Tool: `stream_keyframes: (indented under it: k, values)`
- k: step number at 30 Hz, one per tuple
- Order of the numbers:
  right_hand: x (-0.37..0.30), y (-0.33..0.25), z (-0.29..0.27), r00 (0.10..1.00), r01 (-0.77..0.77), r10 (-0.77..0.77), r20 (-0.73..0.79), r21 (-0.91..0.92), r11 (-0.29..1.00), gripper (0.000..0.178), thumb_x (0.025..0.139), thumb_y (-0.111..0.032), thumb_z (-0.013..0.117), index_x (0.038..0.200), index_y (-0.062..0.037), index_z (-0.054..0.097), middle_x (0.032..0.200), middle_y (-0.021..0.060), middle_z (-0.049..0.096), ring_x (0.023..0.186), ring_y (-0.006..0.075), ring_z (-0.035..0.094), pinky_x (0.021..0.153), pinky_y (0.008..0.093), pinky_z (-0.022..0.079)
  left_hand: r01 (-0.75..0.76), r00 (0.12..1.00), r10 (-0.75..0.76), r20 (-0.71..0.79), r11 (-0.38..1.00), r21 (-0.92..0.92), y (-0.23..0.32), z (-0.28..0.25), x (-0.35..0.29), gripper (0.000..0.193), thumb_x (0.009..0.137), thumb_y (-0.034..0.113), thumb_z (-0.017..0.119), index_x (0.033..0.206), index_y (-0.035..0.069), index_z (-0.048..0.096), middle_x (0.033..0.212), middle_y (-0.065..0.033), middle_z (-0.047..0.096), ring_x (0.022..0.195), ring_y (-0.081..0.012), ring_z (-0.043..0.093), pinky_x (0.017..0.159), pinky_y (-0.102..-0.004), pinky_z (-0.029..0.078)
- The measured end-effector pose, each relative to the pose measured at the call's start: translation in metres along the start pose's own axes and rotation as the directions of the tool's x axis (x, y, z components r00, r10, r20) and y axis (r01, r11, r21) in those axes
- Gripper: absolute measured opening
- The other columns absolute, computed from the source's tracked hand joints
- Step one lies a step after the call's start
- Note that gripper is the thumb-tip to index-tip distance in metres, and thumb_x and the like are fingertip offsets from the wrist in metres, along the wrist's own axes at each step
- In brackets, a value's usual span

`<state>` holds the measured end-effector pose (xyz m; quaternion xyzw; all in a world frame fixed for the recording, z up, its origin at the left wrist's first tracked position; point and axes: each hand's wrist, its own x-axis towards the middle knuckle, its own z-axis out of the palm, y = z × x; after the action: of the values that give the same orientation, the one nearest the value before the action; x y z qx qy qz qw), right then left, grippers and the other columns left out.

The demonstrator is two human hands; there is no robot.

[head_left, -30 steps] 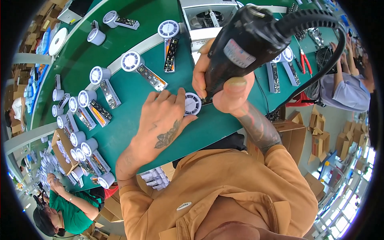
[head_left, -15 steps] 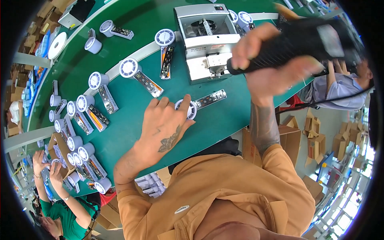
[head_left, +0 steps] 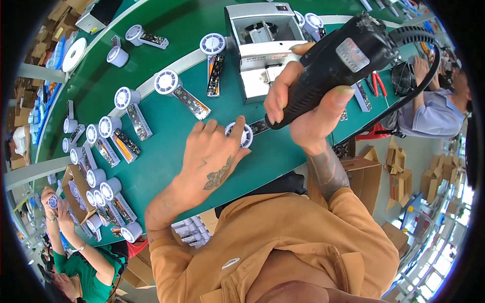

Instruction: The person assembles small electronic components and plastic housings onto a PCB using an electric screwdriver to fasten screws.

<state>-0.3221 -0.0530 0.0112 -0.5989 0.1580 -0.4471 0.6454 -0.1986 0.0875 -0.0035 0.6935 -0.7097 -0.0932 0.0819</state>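
A white handheld fan with a round slotted head lies on the green table, its circuit board showing along the opened handle. The index finger and thumb of my left hand close around the fan's head and hold it against the table. My right hand is wrapped round a black electric screwdriver with a thick cable. Its lower end tilts down over the fan's handle. The tool's tip is hidden, so I cannot tell whether it touches the board.
A silver screw feeder stands just beyond the screwdriver. Several similar fans line the table to the left. Red-handled pliers lie at the right. Co-workers sit at both sides, one in green handling a round part.
My right hand has brought the screwdriver down and left from beside the screw feeder to above the fan's handle. My left hand keeps its hold on the fan's head.
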Motion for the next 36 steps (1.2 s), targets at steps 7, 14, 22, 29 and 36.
stream_keyframes:
  k: [7, 14, 22, 29, 36]
  values:
    - [0.000, 0.013, 0.006, 0.999, 0.006, -0.007, 0.050, 0.027, 1.000, 0.096, 0.083, -0.085, 0.040, 0.128, -0.0003, 0.036, 0.062, 0.0075, 0.048, 0.043, 0.0156, 0.047, 0.041, 0.0299, 0.042, 0.013, 1.000, -0.013, 0.016, 1.000, 0.012, -0.001, 0.001, 0.002, 0.057, 0.081, 0.033, 0.075, 0.127, 0.002, 0.060, 0.073, -0.0088, 0.064, 0.080, -0.0253, 0.060, 0.072, -0.0370, 0.045]
    - [-0.012, 0.024, 0.002, 0.998, -0.023, 0.020, 0.052, 0.066, 0.998, 0.095, 0.081, -0.085, 0.046, 0.124, -0.0010, 0.038, 0.062, 0.0067, 0.048, 0.046, 0.0157, 0.049, 0.043, 0.0298, 0.042, -0.018, 0.998, 0.019, -0.056, 1.000, 0.018, 0.000, 0.003, 0.002, 0.054, 0.076, 0.029, 0.079, 0.119, -0.001, 0.065, 0.069, -0.0085, 0.064, 0.074, -0.0219, 0.059, 0.067, -0.0332, 0.044]
    - [-0.032, 0.038, -0.004, 0.973, -0.119, 0.093, 0.211, 0.110, 0.987, 0.097, 0.069, -0.083, 0.065, 0.117, 0.0003, 0.048, 0.076, 0.0115, 0.061, 0.056, 0.0169, 0.055, 0.051, 0.0292, 0.043, 0.034, 0.999, -0.033, -0.014, 0.997, 0.071, 0.002, 0.002, -0.001, 0.053, 0.078, 0.032, 0.077, 0.119, 0.001, 0.064, 0.070, -0.0065, 0.063, 0.080, -0.0218, 0.059, 0.070, -0.0337, 0.042]
    - [-0.033, 0.006, -0.026, 0.976, 0.184, -0.213, -0.037, 0.659, 0.730, 0.080, 0.086, -0.078, 0.048, 0.130, -0.0119, 0.041, 0.072, 0.0068, 0.053, 0.050, 0.0200, 0.053, 0.043, 0.0339, 0.046, 0.015, 0.986, 0.003, -0.168, 0.994, 0.107, -0.026, -0.019, -0.009, 0.050, 0.073, 0.029, 0.080, 0.117, 0.010, 0.064, 0.085, -0.0078, 0.061, 0.089, -0.0259, 0.058, 0.073, -0.0367, 0.043]
    - [-0.068, 0.026, -0.084, 0.944, 0.037, 0.116, -0.308, 0.450, 0.892, 0.080, 0.090, -0.081, 0.028, 0.130, -0.0129, 0.041, 0.072, 0.0043, 0.045, 0.047, 0.0146, 0.044, 0.042, 0.0286, 0.042, 0.716, 0.685, -0.691, -0.229, 0.697, 0.037, -0.187, -0.132, -0.051, 0.052, 0.077, 0.022, 0.079, 0.125, 0.018, 0.060, 0.104, -0.0137, 0.069, 0.098, -0.0337, 0.061, 0.089, -0.0429, 0.049]
